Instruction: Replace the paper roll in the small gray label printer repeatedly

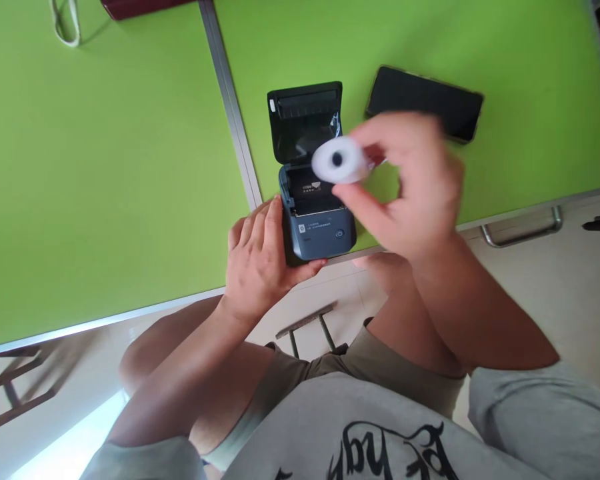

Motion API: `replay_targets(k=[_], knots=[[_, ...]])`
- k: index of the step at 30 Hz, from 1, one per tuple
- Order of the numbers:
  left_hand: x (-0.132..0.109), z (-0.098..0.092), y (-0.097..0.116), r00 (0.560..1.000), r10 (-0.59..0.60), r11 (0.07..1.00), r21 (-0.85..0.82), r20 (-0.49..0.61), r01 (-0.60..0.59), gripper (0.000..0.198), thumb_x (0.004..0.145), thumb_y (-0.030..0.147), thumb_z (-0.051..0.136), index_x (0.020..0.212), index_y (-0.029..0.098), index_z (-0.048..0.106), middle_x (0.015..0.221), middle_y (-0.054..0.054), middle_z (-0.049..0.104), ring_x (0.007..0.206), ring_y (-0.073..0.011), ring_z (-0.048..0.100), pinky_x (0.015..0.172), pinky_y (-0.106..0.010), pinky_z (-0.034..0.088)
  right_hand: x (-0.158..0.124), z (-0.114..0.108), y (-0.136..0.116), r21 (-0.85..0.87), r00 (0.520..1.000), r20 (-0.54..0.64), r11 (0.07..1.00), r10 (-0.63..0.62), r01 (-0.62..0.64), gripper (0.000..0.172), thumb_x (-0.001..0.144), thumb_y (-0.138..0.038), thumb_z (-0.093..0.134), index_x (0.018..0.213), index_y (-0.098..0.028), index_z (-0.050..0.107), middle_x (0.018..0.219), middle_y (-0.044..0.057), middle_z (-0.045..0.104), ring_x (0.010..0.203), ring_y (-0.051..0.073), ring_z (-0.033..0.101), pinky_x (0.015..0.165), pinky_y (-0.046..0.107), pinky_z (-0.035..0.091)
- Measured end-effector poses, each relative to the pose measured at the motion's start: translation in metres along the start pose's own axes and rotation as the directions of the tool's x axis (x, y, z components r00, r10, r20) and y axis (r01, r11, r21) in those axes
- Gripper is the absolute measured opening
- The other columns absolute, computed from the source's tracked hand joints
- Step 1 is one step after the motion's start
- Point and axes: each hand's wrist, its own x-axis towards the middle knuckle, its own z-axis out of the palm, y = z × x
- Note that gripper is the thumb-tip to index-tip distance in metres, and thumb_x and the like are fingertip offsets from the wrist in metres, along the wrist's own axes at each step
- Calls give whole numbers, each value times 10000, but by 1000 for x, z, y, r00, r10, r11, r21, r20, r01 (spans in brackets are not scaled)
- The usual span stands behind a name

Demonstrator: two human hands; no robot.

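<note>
A small dark blue-grey label printer (323, 237) stands at the front edge of the green table, its black lid (305, 127) tipped back and its inner bay exposed. My left hand (257, 257) lies along the printer's left side, fingers against the casing and thumb under its front edge. Between the thumb and fingers of my right hand (410, 180) is a white paper roll (347, 163) with a dark core hole facing left. The roll hangs over the right part of the open bay, slightly blurred.
A black smartphone (425, 103) lies on the green table (130, 167) behind my right hand. A metal strip (230, 100) crosses the tabletop left of the printer. At the back left are a dark red object (145, 5) and a white cord loop (67, 40).
</note>
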Motion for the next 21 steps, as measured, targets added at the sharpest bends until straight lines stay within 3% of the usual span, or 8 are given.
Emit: replay_targets(k=[3,5,10,17,21], knots=[[0,-1,0,1000,8,1000,-1,5,-8,1088,885,923,392,1562,71,406,1434,-266,646,1304,-382,646,1108,-483,434,10,0,-22,-82,961,258,994,97,-78,150,999,-238,564,1117,-297,636,1222,64,750,1111,240,710,1001,410,578],[0,-1,0,1000,14,1000,-4,11,-14,1051,909,893,398,1558,67,408,1440,-265,645,1316,-375,642,1107,-475,435,17,1,-26,-140,934,316,982,167,-129,152,982,-195,570,1052,-299,655,1225,44,763,1103,240,713,990,405,572],[0,-1,0,1000,28,1000,6,-1,-28,998,938,852,403,1540,56,416,1430,-265,653,1326,-360,640,1106,-455,425,26,6,-21,-235,905,377,965,197,-112,184,937,-151,605,1009,-305,674,1131,29,796,993,259,733,851,408,565],[-1,-1,0,1000,30,1000,-1,1,-30,983,943,841,408,1550,67,407,1447,-264,643,1347,-360,628,1103,-454,428,27,8,-20,-188,877,456,980,150,-70,260,943,-99,528,1027,-256,717,1118,30,815,940,251,760,778,389,522],[-1,-1,-1,1000,29,1000,4,13,-29,980,947,834,405,1566,74,393,1455,-258,641,1353,-360,623,1107,-454,431,28,9,-21,-183,886,441,981,143,-67,262,891,-56,549,880,-254,719,882,-5,801,796,212,728,712,350,473]])
